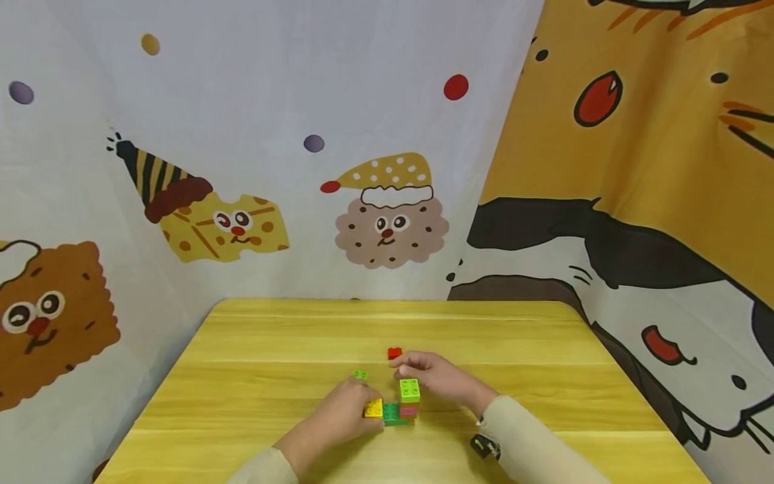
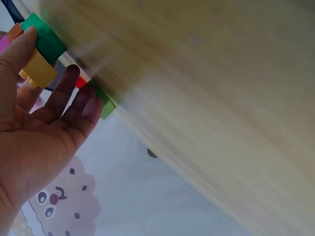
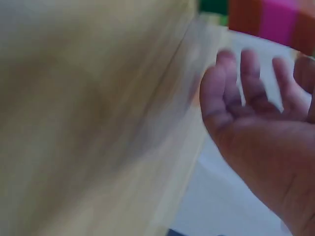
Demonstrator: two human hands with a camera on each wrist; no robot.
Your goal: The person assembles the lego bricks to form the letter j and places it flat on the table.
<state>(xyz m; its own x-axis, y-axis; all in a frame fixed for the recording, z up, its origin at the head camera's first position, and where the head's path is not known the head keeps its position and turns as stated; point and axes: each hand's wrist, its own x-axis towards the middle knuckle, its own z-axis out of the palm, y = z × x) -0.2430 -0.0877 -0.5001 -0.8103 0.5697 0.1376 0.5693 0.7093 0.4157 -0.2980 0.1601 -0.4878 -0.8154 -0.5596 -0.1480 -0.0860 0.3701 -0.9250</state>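
A small toy-brick build stands near the front middle of the table. In it a yellow brick [image 1: 374,407] and a tower topped by a lime-green brick [image 1: 409,386] sit on a green brick [image 1: 392,411]. Pink and orange layers [image 3: 268,19] show below the tower's top. My left hand [image 1: 342,411] pinches the build at its yellow end, thumb along the green brick [image 2: 43,37]. Just behind the tower, my right hand [image 1: 438,378] has loosely bent fingers with nothing between them. Its fingertips are close to a loose red brick [image 1: 394,353].
Another lime-green brick [image 1: 360,374] lies beyond my left fingers. A dark strap-like object [image 1: 484,445] is at the right sleeve. The wooden table [image 1: 242,349] reaches back to a cartoon-printed cloth [image 1: 387,101], which also hangs along the sides.
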